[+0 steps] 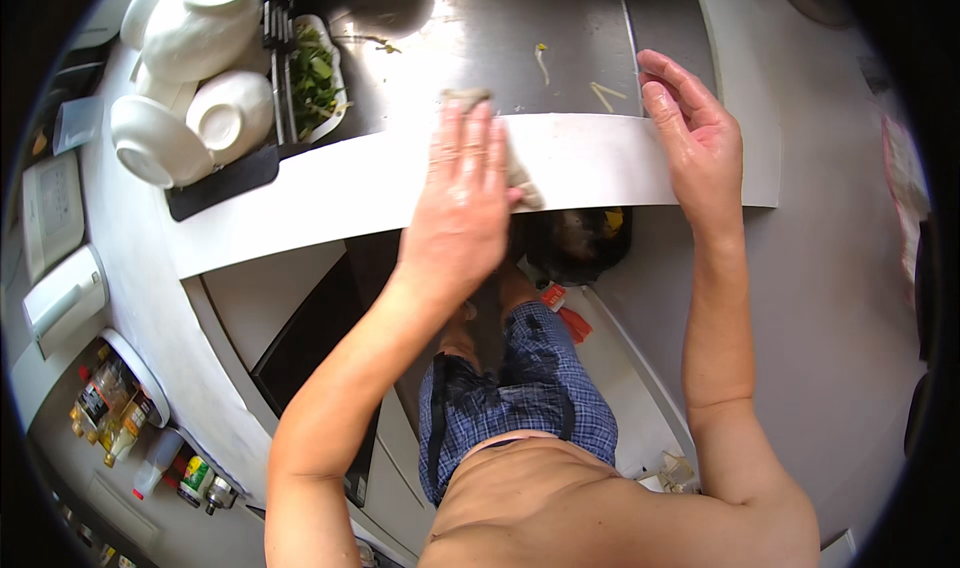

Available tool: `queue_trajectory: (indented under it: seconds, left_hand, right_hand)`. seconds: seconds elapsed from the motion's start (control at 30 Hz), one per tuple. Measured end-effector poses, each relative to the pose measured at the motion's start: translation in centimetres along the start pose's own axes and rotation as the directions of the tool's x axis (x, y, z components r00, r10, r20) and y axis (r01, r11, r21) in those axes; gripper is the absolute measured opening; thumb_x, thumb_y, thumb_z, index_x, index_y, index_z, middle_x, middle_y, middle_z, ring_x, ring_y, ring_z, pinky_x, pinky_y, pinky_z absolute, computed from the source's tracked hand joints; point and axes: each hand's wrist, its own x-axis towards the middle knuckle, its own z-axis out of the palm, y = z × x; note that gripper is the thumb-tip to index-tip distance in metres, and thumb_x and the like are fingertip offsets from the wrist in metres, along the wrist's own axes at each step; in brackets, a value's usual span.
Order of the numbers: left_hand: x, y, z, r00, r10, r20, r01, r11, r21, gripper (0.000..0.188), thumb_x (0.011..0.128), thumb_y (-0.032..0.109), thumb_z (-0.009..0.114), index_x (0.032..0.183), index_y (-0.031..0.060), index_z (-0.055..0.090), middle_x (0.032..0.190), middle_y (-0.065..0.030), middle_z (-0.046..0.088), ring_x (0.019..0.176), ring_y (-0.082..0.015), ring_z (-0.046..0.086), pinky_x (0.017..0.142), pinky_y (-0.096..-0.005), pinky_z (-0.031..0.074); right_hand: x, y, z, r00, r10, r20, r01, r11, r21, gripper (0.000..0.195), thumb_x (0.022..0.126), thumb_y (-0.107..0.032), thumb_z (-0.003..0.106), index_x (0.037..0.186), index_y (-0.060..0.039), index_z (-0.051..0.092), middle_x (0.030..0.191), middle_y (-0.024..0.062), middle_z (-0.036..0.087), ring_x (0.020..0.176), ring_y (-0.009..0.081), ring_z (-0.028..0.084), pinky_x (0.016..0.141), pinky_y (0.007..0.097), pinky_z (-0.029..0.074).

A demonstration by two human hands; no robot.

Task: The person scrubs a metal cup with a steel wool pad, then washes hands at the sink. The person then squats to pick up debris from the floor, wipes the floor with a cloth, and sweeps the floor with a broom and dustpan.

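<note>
My left hand lies flat on a damp, light-coloured cloth, pressing it against the white counter edge in front of the metal surface. The cloth shows past the fingertips and beside the thumb. Over the right part of the same edge is my right hand, its fingers slightly curled and nothing in them. Bean sprouts and other pale vegetable bits lie scattered on the metal surface. At its left stands a white dish of chopped greens, partly behind a black rack.
Upturned white bowls are stacked at the upper left beside a black mat. Bottles and jars stand at the lower left. Below the counter edge is a black bin bag; a grey wall rises on the right.
</note>
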Motion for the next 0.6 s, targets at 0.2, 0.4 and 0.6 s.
queue_trajectory:
  seconds: [0.2, 0.4, 0.6]
  left_hand:
    - [6.3, 6.8, 3.7, 0.997, 0.023, -0.074, -0.030, 0.996, -0.088, 0.057, 0.100, 0.024, 0.050, 0.142, -0.0147, 0.046, 0.150, -0.0339, 0.042, 0.145, -0.0516, 0.032, 0.121, -0.0554, 0.027]
    - [16.9, 14.0, 5.2, 0.975, 0.207, 0.074, -0.174, 0.932, -0.318, 0.039, 0.091, 0.015, 0.052, 0.117, -0.0069, 0.070, 0.117, -0.0242, 0.068, 0.124, -0.0413, 0.057, 0.104, -0.0493, 0.042]
    - [24.7, 5.6, 2.5, 0.982, -0.045, 0.186, 0.174, 0.610, -0.773, 0.033, 0.105, 0.031, 0.051, 0.110, 0.0071, 0.072, 0.097, -0.0130, 0.072, 0.094, -0.0237, 0.070, 0.081, -0.0370, 0.055]
  right_hand:
    - [1.3, 0.1, -3.7, 0.996, 0.045, -0.077, -0.046, 0.999, -0.012, 0.034, 0.100, -0.016, 0.068, 0.128, 0.0016, 0.067, 0.117, 0.0074, 0.072, 0.101, 0.0114, 0.064, 0.090, 0.0262, 0.052]
    - [1.9, -0.2, -7.2, 0.992, 0.002, -0.125, -0.006, 1.000, -0.028, 0.035, 0.101, -0.015, 0.066, 0.132, 0.0010, 0.065, 0.124, 0.0072, 0.069, 0.110, 0.0121, 0.062, 0.094, 0.0272, 0.051]
    - [2.5, 0.5, -8.2, 0.977, 0.058, -0.205, -0.029, 0.989, 0.143, 0.037, 0.102, -0.013, 0.065, 0.136, 0.0027, 0.061, 0.126, 0.0084, 0.068, 0.112, 0.0115, 0.062, 0.097, 0.0256, 0.050]
